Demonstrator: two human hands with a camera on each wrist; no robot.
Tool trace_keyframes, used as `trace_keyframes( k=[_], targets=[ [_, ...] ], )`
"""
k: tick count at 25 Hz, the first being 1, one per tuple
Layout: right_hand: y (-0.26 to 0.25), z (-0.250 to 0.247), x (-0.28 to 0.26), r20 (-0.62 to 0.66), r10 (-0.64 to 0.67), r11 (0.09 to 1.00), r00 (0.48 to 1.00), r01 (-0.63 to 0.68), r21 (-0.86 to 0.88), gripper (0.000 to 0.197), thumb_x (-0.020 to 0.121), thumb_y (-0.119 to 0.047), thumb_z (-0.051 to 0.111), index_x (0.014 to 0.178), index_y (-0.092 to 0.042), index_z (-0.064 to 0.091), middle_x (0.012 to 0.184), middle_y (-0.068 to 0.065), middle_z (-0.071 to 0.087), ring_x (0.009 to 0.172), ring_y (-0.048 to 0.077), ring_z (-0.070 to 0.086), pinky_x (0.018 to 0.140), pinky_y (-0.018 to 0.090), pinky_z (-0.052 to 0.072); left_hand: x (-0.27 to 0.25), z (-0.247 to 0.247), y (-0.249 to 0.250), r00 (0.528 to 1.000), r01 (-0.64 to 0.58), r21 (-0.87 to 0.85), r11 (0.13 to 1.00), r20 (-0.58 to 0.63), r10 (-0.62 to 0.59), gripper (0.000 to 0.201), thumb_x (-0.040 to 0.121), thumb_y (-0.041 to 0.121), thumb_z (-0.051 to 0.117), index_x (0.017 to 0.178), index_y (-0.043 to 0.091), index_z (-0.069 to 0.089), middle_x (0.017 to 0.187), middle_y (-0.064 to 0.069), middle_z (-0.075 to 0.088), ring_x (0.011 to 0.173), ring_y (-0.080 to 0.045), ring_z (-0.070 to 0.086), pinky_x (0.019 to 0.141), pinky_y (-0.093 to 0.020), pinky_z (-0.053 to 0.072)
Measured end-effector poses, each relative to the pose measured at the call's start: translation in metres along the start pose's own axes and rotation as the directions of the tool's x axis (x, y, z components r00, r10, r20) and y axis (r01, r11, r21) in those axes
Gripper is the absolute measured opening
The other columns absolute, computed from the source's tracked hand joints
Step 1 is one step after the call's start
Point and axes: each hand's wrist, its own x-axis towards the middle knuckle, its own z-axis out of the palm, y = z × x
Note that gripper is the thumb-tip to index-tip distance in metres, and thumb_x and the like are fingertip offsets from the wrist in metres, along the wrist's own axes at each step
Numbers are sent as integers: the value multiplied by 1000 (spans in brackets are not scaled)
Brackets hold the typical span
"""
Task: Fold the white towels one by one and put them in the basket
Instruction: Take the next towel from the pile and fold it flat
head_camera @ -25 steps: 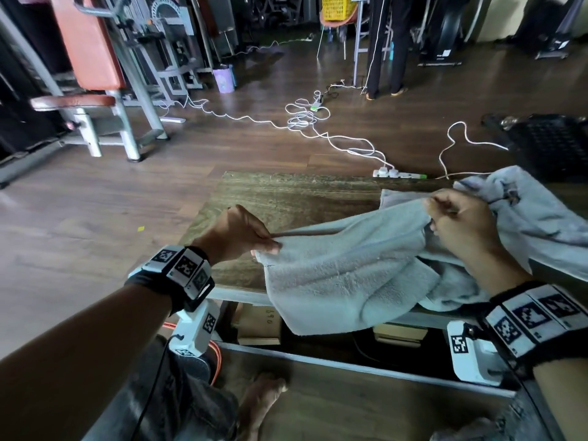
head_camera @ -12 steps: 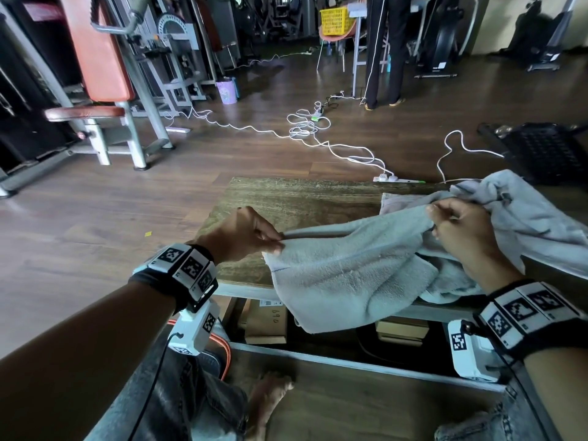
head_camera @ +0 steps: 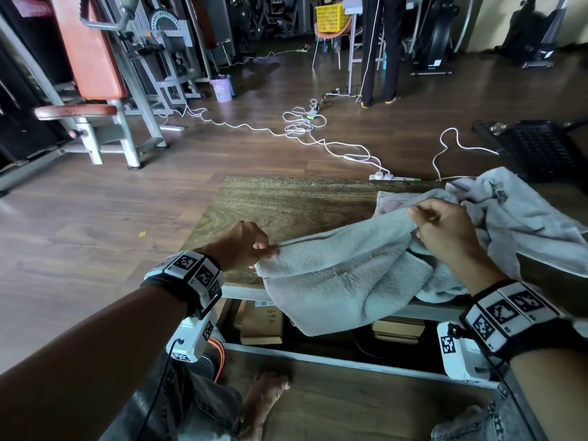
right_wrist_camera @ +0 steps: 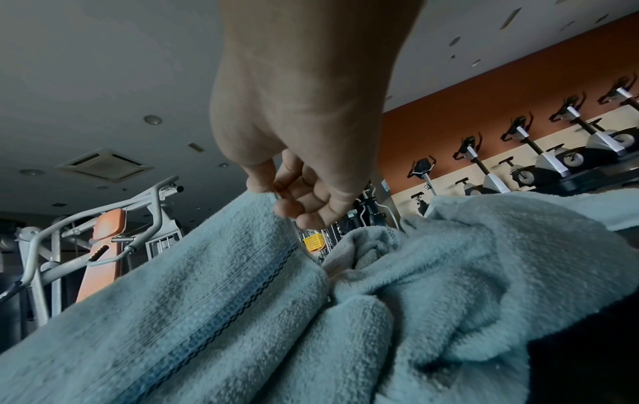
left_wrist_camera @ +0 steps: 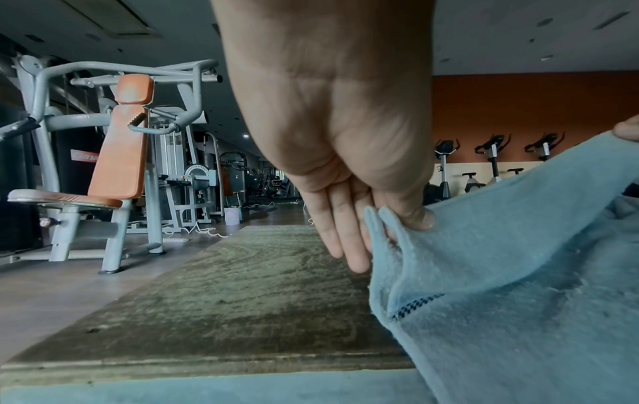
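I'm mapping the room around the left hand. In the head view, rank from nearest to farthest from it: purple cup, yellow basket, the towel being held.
1. Towel: pinched in the left hand, hanging over the table's near edge.
2. Purple cup: on the floor, far left, by the gym machine.
3. Yellow basket: on a chair at the back of the room.

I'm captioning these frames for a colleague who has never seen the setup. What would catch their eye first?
First, the pale towel stretched between two hands over the near edge of the wooden table: the left hand pinches one corner, the right hand pinches the other. Next, more crumpled towels heaped on the table's right end. Beyond, white cables snake across the gym floor, and a yellow basket sits on a chair far back.
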Motion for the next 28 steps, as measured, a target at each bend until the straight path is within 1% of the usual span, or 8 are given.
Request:
trace_keyframes(
  k=[4, 8, 12, 15, 18, 22, 26, 28],
  targets=[
    [1, 6, 6, 1, 5, 1000, 1000, -5, -7, 15, 95, -20, 64, 101, -8, 72, 75, -2, 65, 76, 20, 64, 73, 28, 49, 3, 12, -5, 999, 23, -23, 999, -38, -23, 35, 92, 43, 62, 71, 16, 70, 65, 5, 63, 57, -6, 57, 52, -15, 36],
    [-4, 18, 10, 19, -27, 999, 999, 27, -20, 11, 95, -20, 65, 97, -12, 71, 79, -1, 66, 73, 16, 62, 71, 22, 42, 2, 23, -11, 993, -73, -61, 995, -100, 67, 34, 92, 29, 65, 61, 23, 53, 54, 14, 47, 49, -2, 46, 51, -17, 33],
    [-7, 28, 13, 37, -17, 996, 999, 20, -87, 10, 94, -22, 66, 95, -14, 72, 84, -2, 67, 79, 14, 60, 66, 21, 39, 7, 32, -20, 999, 17, -95, 995, -50, -21, 33, 97, 25, 60, 66, 14, 57, 59, 4, 57, 52, -11, 59, 51, -25, 45],
    [-7, 31, 16, 38, 15, 994, 999, -10, -112, 10, 94, -24, 66, 96, -16, 72, 86, -1, 68, 81, 16, 61, 71, 22, 38, 8, 32, -25, 992, 124, -141, 982, 12, -123, 21, 94, 34, 63, 85, 17, 70, 81, 3, 69, 73, -9, 66, 66, -25, 53],
    [-7, 32, 21, 39, 37, 992, 999, -33, -118, 12, 94, -25, 66, 96, -14, 72, 85, 1, 68, 81, 17, 61, 74, 23, 39, 7, 31, -29, 993, 115, -145, 983, 32, -112, 11, 87, 17, 69, 97, 14, 72, 91, 7, 68, 86, -9, 66, 75, -25, 56],
    [-11, 36, 22, 47, 27, 992, 999, -21, -121, 14, 94, -25, 67, 93, -12, 72, 83, 2, 68, 80, 19, 62, 74, 25, 41, 8, 39, -33, 994, 75, -180, 981, -65, -88, 6, 84, 10, 73, 86, 15, 73, 73, 16, 64, 69, -2, 64, 59, -8, 48],
    [-13, 38, 20, 69, 7, 993, 998, 1, -121, 13, 94, -24, 66, 92, -12, 71, 81, 0, 67, 79, 17, 60, 72, 23, 38, 9, 46, -35, 992, 24, -242, 970, -117, -54, 8, 83, 10, 75, 78, 15, 72, 68, 12, 66, 60, 8, 60, 54, -8, 44],
    [-13, 37, 19, 76, 3, 992, 997, 7, -127, 13, 94, -24, 66, 92, -13, 71, 82, 0, 67, 78, 17, 60, 72, 23, 38, 10, 45, -36, 992, 36, -249, 968, -110, -65, 7, 84, 12, 75, 77, 12, 72, 69, 6, 68, 58, 5, 59, 54, -9, 43]
  ],
)
